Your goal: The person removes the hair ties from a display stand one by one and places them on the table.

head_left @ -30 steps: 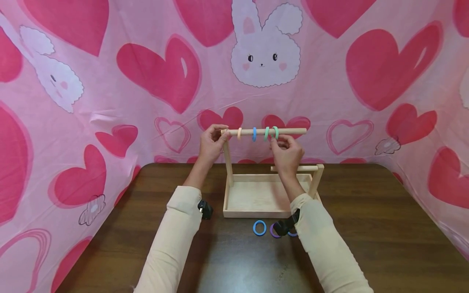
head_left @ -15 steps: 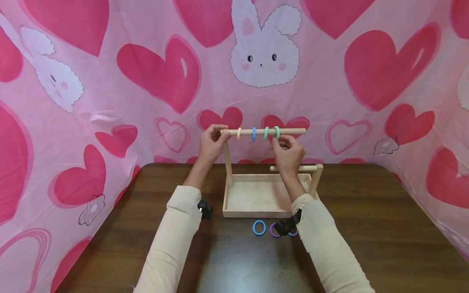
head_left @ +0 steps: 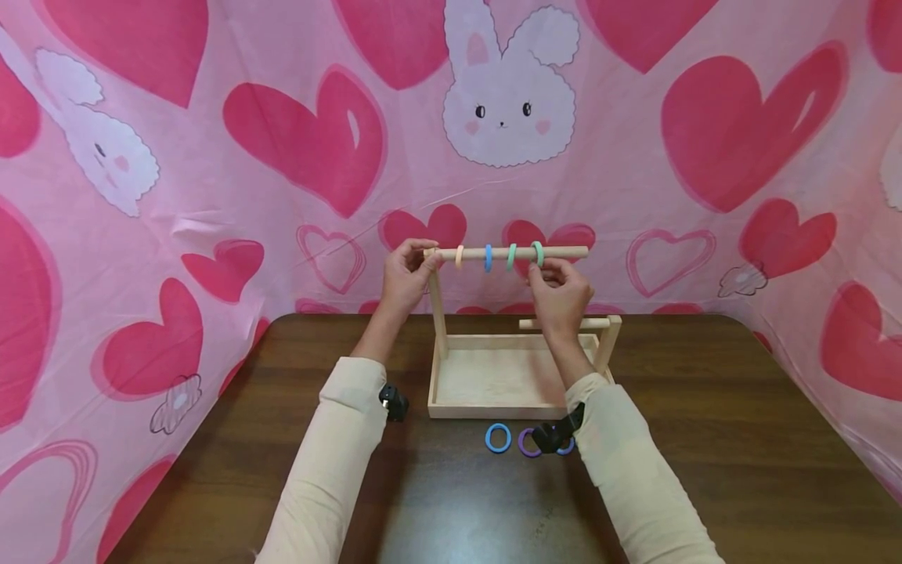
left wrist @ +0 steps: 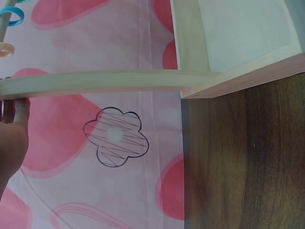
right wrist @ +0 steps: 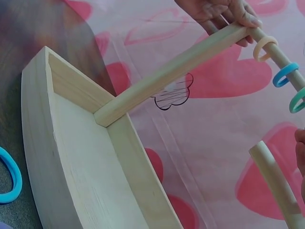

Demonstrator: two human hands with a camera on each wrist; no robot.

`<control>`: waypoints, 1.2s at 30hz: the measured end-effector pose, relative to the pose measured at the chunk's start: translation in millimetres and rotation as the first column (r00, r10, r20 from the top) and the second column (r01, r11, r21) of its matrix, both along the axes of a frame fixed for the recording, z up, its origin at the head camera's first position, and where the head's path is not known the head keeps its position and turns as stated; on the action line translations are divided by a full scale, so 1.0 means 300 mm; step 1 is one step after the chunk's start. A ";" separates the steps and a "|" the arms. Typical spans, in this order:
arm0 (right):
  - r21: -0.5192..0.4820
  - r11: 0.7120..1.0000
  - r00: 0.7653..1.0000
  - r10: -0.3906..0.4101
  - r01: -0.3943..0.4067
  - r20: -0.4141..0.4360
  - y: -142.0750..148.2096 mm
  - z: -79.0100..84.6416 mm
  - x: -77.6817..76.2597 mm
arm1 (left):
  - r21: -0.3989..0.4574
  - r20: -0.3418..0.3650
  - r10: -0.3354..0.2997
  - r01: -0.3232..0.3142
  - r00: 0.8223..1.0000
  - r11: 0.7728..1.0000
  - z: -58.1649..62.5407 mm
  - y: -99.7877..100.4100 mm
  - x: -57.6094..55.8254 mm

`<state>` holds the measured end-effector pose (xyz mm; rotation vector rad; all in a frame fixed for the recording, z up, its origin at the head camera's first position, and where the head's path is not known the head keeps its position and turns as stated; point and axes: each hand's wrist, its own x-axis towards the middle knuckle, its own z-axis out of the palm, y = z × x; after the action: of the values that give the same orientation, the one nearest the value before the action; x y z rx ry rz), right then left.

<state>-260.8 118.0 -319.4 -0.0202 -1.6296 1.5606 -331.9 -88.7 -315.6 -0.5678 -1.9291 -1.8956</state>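
In the head view a wooden stand's upper bar carries a peach ring, a blue ring and two green ones. My left hand grips the bar's left end, where it joins the tall post. Thumb and fingers of my right hand pinch the lower edge of the rightmost green ring, which hangs round the bar. The other green ring hangs apart to its left. The right wrist view shows the left hand at the post's top; only fingertips of the right hand show there.
The stand's shallow tray rests on the brown table. A lower bar sits on a short post at right. In front lie a blue ring, a purple ring and another blue one, partly hidden by the wrist camera.
My right hand has slid the rightmost green ring a little to the right along the bar, widening the gap to the other green ring. The left hand stays in place.
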 end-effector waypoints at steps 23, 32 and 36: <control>-0.012 1.000 0.999 -0.027 0.026 -0.023 0.072 -0.015 -0.002 | 0.027 -0.024 -0.010 0.011 1.000 1.000 -0.001 0.000 0.001; -0.036 0.999 1.000 -0.015 0.015 -0.017 0.095 -0.014 0.007 | 0.013 -0.015 -0.011 0.011 1.000 1.000 -0.004 -0.004 -0.003; -0.040 0.999 1.000 -0.023 0.022 -0.007 0.106 -0.019 0.001 | 0.021 -0.022 -0.016 0.016 1.000 1.000 -0.006 -0.005 -0.004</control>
<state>-260.4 149.7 -325.3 -0.0542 -1.5873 1.5746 -333.1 -90.0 -317.4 -0.5967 -1.8945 -1.9098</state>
